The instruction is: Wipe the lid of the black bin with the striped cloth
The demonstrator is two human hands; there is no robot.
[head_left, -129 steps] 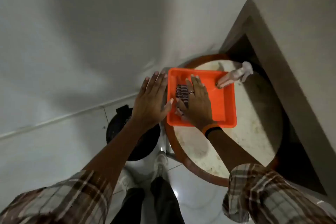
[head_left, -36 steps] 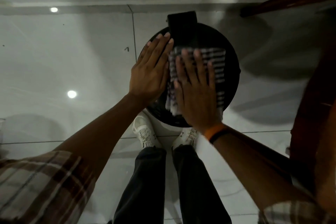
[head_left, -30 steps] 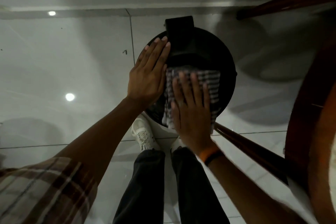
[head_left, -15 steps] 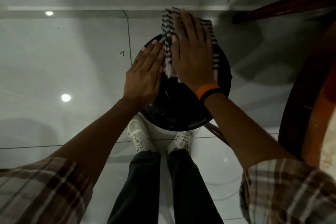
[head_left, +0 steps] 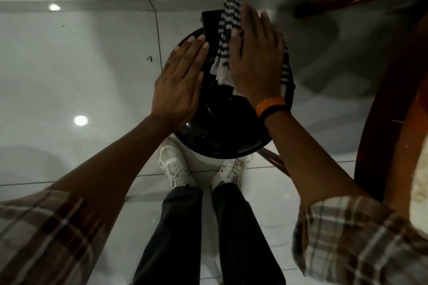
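Observation:
The black bin's round glossy lid (head_left: 228, 127) lies below me on the floor, just past my shoes. The black-and-white striped cloth (head_left: 225, 37) is spread over the lid's far right part and reaches beyond the hinge block (head_left: 209, 23). My right hand (head_left: 256, 58), with an orange and black wristband, presses flat on the cloth, fingers pointing away from me. My left hand (head_left: 180, 78) lies flat with fingers together on the lid's left edge, touching no cloth. The cloth's middle is hidden under my right palm.
A round wooden table (head_left: 391, 109) with a dark red-brown rim stands close on the right, and one of its legs (head_left: 273, 159) runs under the bin. White glossy floor tiles (head_left: 81, 71) spread to the left. The wall's base runs along the top.
My right hand has slid the cloth from the lid's near half up to its far edge and slightly right. The left hand stays on the lid's left side.

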